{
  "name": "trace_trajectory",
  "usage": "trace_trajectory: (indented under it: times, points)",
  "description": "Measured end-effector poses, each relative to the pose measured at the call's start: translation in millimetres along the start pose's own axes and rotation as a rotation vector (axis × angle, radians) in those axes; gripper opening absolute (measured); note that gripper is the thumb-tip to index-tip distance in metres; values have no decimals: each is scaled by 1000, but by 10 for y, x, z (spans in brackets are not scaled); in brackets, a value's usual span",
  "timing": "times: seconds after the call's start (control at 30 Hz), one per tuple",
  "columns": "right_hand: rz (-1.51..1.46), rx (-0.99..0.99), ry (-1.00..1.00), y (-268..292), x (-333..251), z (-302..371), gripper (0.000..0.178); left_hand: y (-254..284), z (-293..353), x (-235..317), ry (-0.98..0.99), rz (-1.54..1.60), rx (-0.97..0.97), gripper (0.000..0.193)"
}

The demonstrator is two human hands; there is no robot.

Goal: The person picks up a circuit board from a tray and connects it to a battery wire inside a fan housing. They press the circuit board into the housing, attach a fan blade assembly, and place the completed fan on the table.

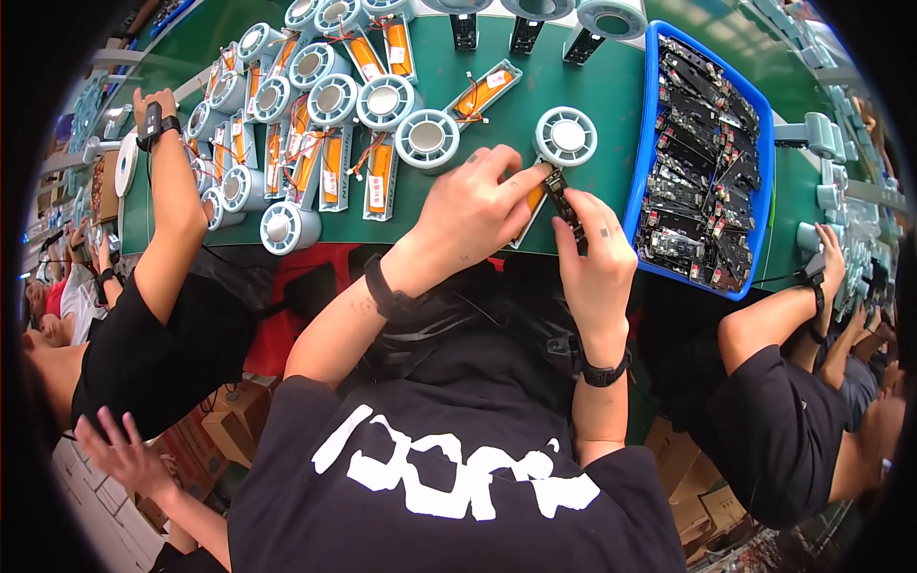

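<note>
A light-blue handheld fan (pixel 565 137) with a round silver centre lies in front of me, its open handle toward my body. Part of an orange battery (pixel 535 199) shows in that handle between my hands. My left hand (pixel 478 208) is closed, its bent fingers gripping at the top of the handle just below the fan head. In my right hand (pixel 597 250), thumb and fingers hold a narrow black circuit board (pixel 562 196) lengthwise over the handle. The board's upper end meets my left fingertips. My left palm hides part of the handle.
Several more fans with orange batteries and loose wires (pixel 382 177) crowd the green table (pixel 583 91) on the left. A blue tray (pixel 646 124) of black boards stands at the right. Fans with boards (pixel 611 19) line the far side. Co-workers' arms (pixel 177 210) flank me.
</note>
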State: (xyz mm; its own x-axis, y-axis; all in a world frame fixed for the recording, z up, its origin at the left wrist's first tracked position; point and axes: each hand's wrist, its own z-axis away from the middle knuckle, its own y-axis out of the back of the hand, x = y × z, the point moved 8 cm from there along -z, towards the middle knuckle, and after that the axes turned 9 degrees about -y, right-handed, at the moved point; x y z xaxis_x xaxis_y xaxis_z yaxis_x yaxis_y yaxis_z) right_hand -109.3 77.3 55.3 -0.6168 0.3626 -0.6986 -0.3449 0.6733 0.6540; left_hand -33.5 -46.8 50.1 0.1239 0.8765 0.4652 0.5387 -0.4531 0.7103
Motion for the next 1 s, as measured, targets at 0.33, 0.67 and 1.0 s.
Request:
trace_trajectory:
  times: [0.33,0.67,1.0]
  points:
    - [112,12,-60,-52,-187,-38,27,-165,263,-118,442,592,159,32]
    - [351,-101,-156,-201,-325,-17,29,-194,304,-145,486,649,156,29]
    - [443,-3,-93,-205,-306,80,35,-205,249,-215,473,674,156,28]
